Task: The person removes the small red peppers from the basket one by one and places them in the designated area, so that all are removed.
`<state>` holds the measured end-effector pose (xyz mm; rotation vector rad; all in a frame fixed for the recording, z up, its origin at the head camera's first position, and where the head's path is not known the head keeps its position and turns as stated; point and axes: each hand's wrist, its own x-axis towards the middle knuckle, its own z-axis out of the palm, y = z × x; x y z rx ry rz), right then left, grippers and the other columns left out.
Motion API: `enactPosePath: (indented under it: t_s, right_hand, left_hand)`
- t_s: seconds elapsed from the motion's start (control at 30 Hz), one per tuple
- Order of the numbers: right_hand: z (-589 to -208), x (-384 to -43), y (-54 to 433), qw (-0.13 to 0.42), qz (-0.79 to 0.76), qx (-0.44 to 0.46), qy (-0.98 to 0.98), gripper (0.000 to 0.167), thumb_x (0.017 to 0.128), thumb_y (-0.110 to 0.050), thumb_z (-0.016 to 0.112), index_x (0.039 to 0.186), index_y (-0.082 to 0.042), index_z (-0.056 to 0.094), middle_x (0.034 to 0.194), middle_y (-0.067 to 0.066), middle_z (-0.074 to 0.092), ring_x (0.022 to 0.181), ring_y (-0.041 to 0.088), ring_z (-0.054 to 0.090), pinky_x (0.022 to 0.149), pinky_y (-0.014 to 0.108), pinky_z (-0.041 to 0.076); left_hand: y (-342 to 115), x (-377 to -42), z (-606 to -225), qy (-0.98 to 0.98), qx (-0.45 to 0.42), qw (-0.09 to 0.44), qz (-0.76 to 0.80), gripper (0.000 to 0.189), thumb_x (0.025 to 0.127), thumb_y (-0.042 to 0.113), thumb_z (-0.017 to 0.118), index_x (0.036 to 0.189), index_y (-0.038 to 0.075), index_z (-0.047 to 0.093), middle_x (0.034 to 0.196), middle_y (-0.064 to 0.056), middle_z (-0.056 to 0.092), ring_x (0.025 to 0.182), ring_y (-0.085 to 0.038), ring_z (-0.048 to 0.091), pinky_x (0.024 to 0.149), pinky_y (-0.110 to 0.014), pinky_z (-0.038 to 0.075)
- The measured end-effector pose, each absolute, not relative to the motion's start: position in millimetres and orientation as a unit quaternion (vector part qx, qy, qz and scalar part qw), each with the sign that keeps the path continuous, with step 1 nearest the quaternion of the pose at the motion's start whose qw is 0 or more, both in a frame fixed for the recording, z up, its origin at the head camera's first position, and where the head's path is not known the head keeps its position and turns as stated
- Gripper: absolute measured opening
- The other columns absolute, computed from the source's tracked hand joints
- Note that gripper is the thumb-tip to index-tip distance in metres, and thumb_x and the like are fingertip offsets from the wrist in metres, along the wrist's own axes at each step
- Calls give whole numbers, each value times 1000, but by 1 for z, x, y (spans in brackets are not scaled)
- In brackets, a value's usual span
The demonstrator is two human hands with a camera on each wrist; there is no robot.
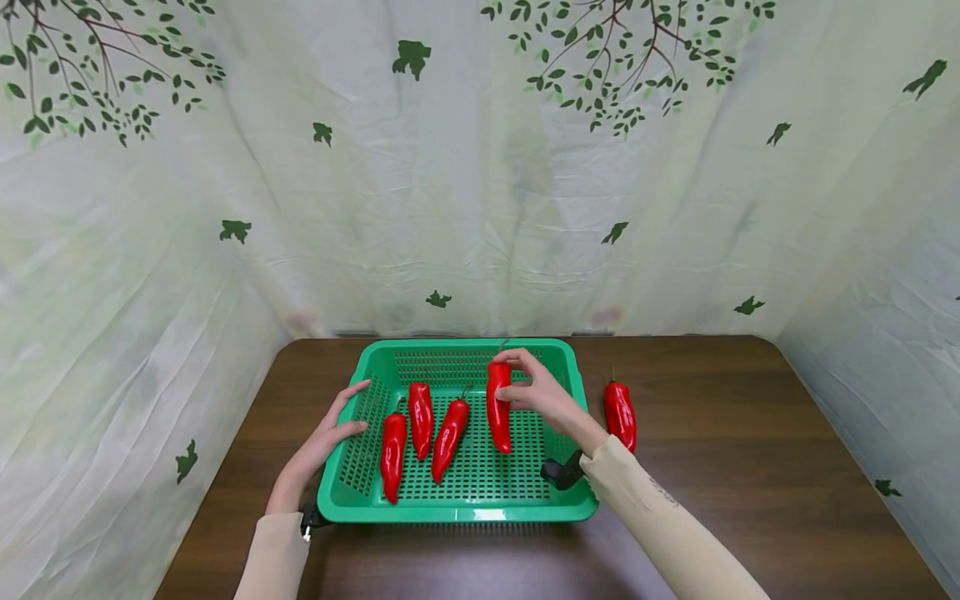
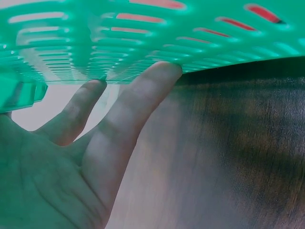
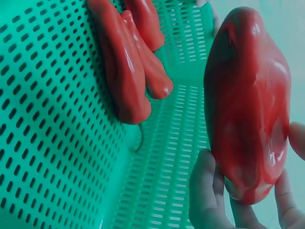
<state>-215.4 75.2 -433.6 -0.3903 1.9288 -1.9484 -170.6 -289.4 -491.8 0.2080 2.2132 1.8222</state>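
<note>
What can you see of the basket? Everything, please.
The basket is green, looks like glossy plastic, and is roughly rectangular and open-topped, with a smooth solid rim and slotted walls and floor. It sits upright on the brown table. Three red peppers lie inside; a fourth pepper, held by the right hand, is over it, contact unclear. The left hand touches its left side. The right arm hides part of its right side.
</note>
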Motion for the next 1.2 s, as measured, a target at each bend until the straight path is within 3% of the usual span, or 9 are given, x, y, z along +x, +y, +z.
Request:
enactPosePath:
  t_s: [0.8, 1.2]
  right_hand:
    - [-421, -214, 112, 170, -693, -121, 690, 45, 90, -6, 62, 131, -11, 45, 143, 8, 34, 99, 32, 59, 87, 42, 51]
    - [-419, -216, 130, 149, -690, -135, 696, 49, 91, -6, 61, 135, -5, 40, 143, 17, 36, 98, 32, 60, 83, 41, 53]
  left_hand:
    - [-289, -170, -490, 764, 67, 132, 627, 62, 98, 16, 47, 152, 22, 15, 152, -18, 10, 126, -48, 31, 84, -50, 50]
    - [-289, -170, -492, 768, 70, 130, 623, 62, 98, 17, 47, 151, 23, 17, 152, -18, 10, 126, -48, 30, 85, -49, 50]
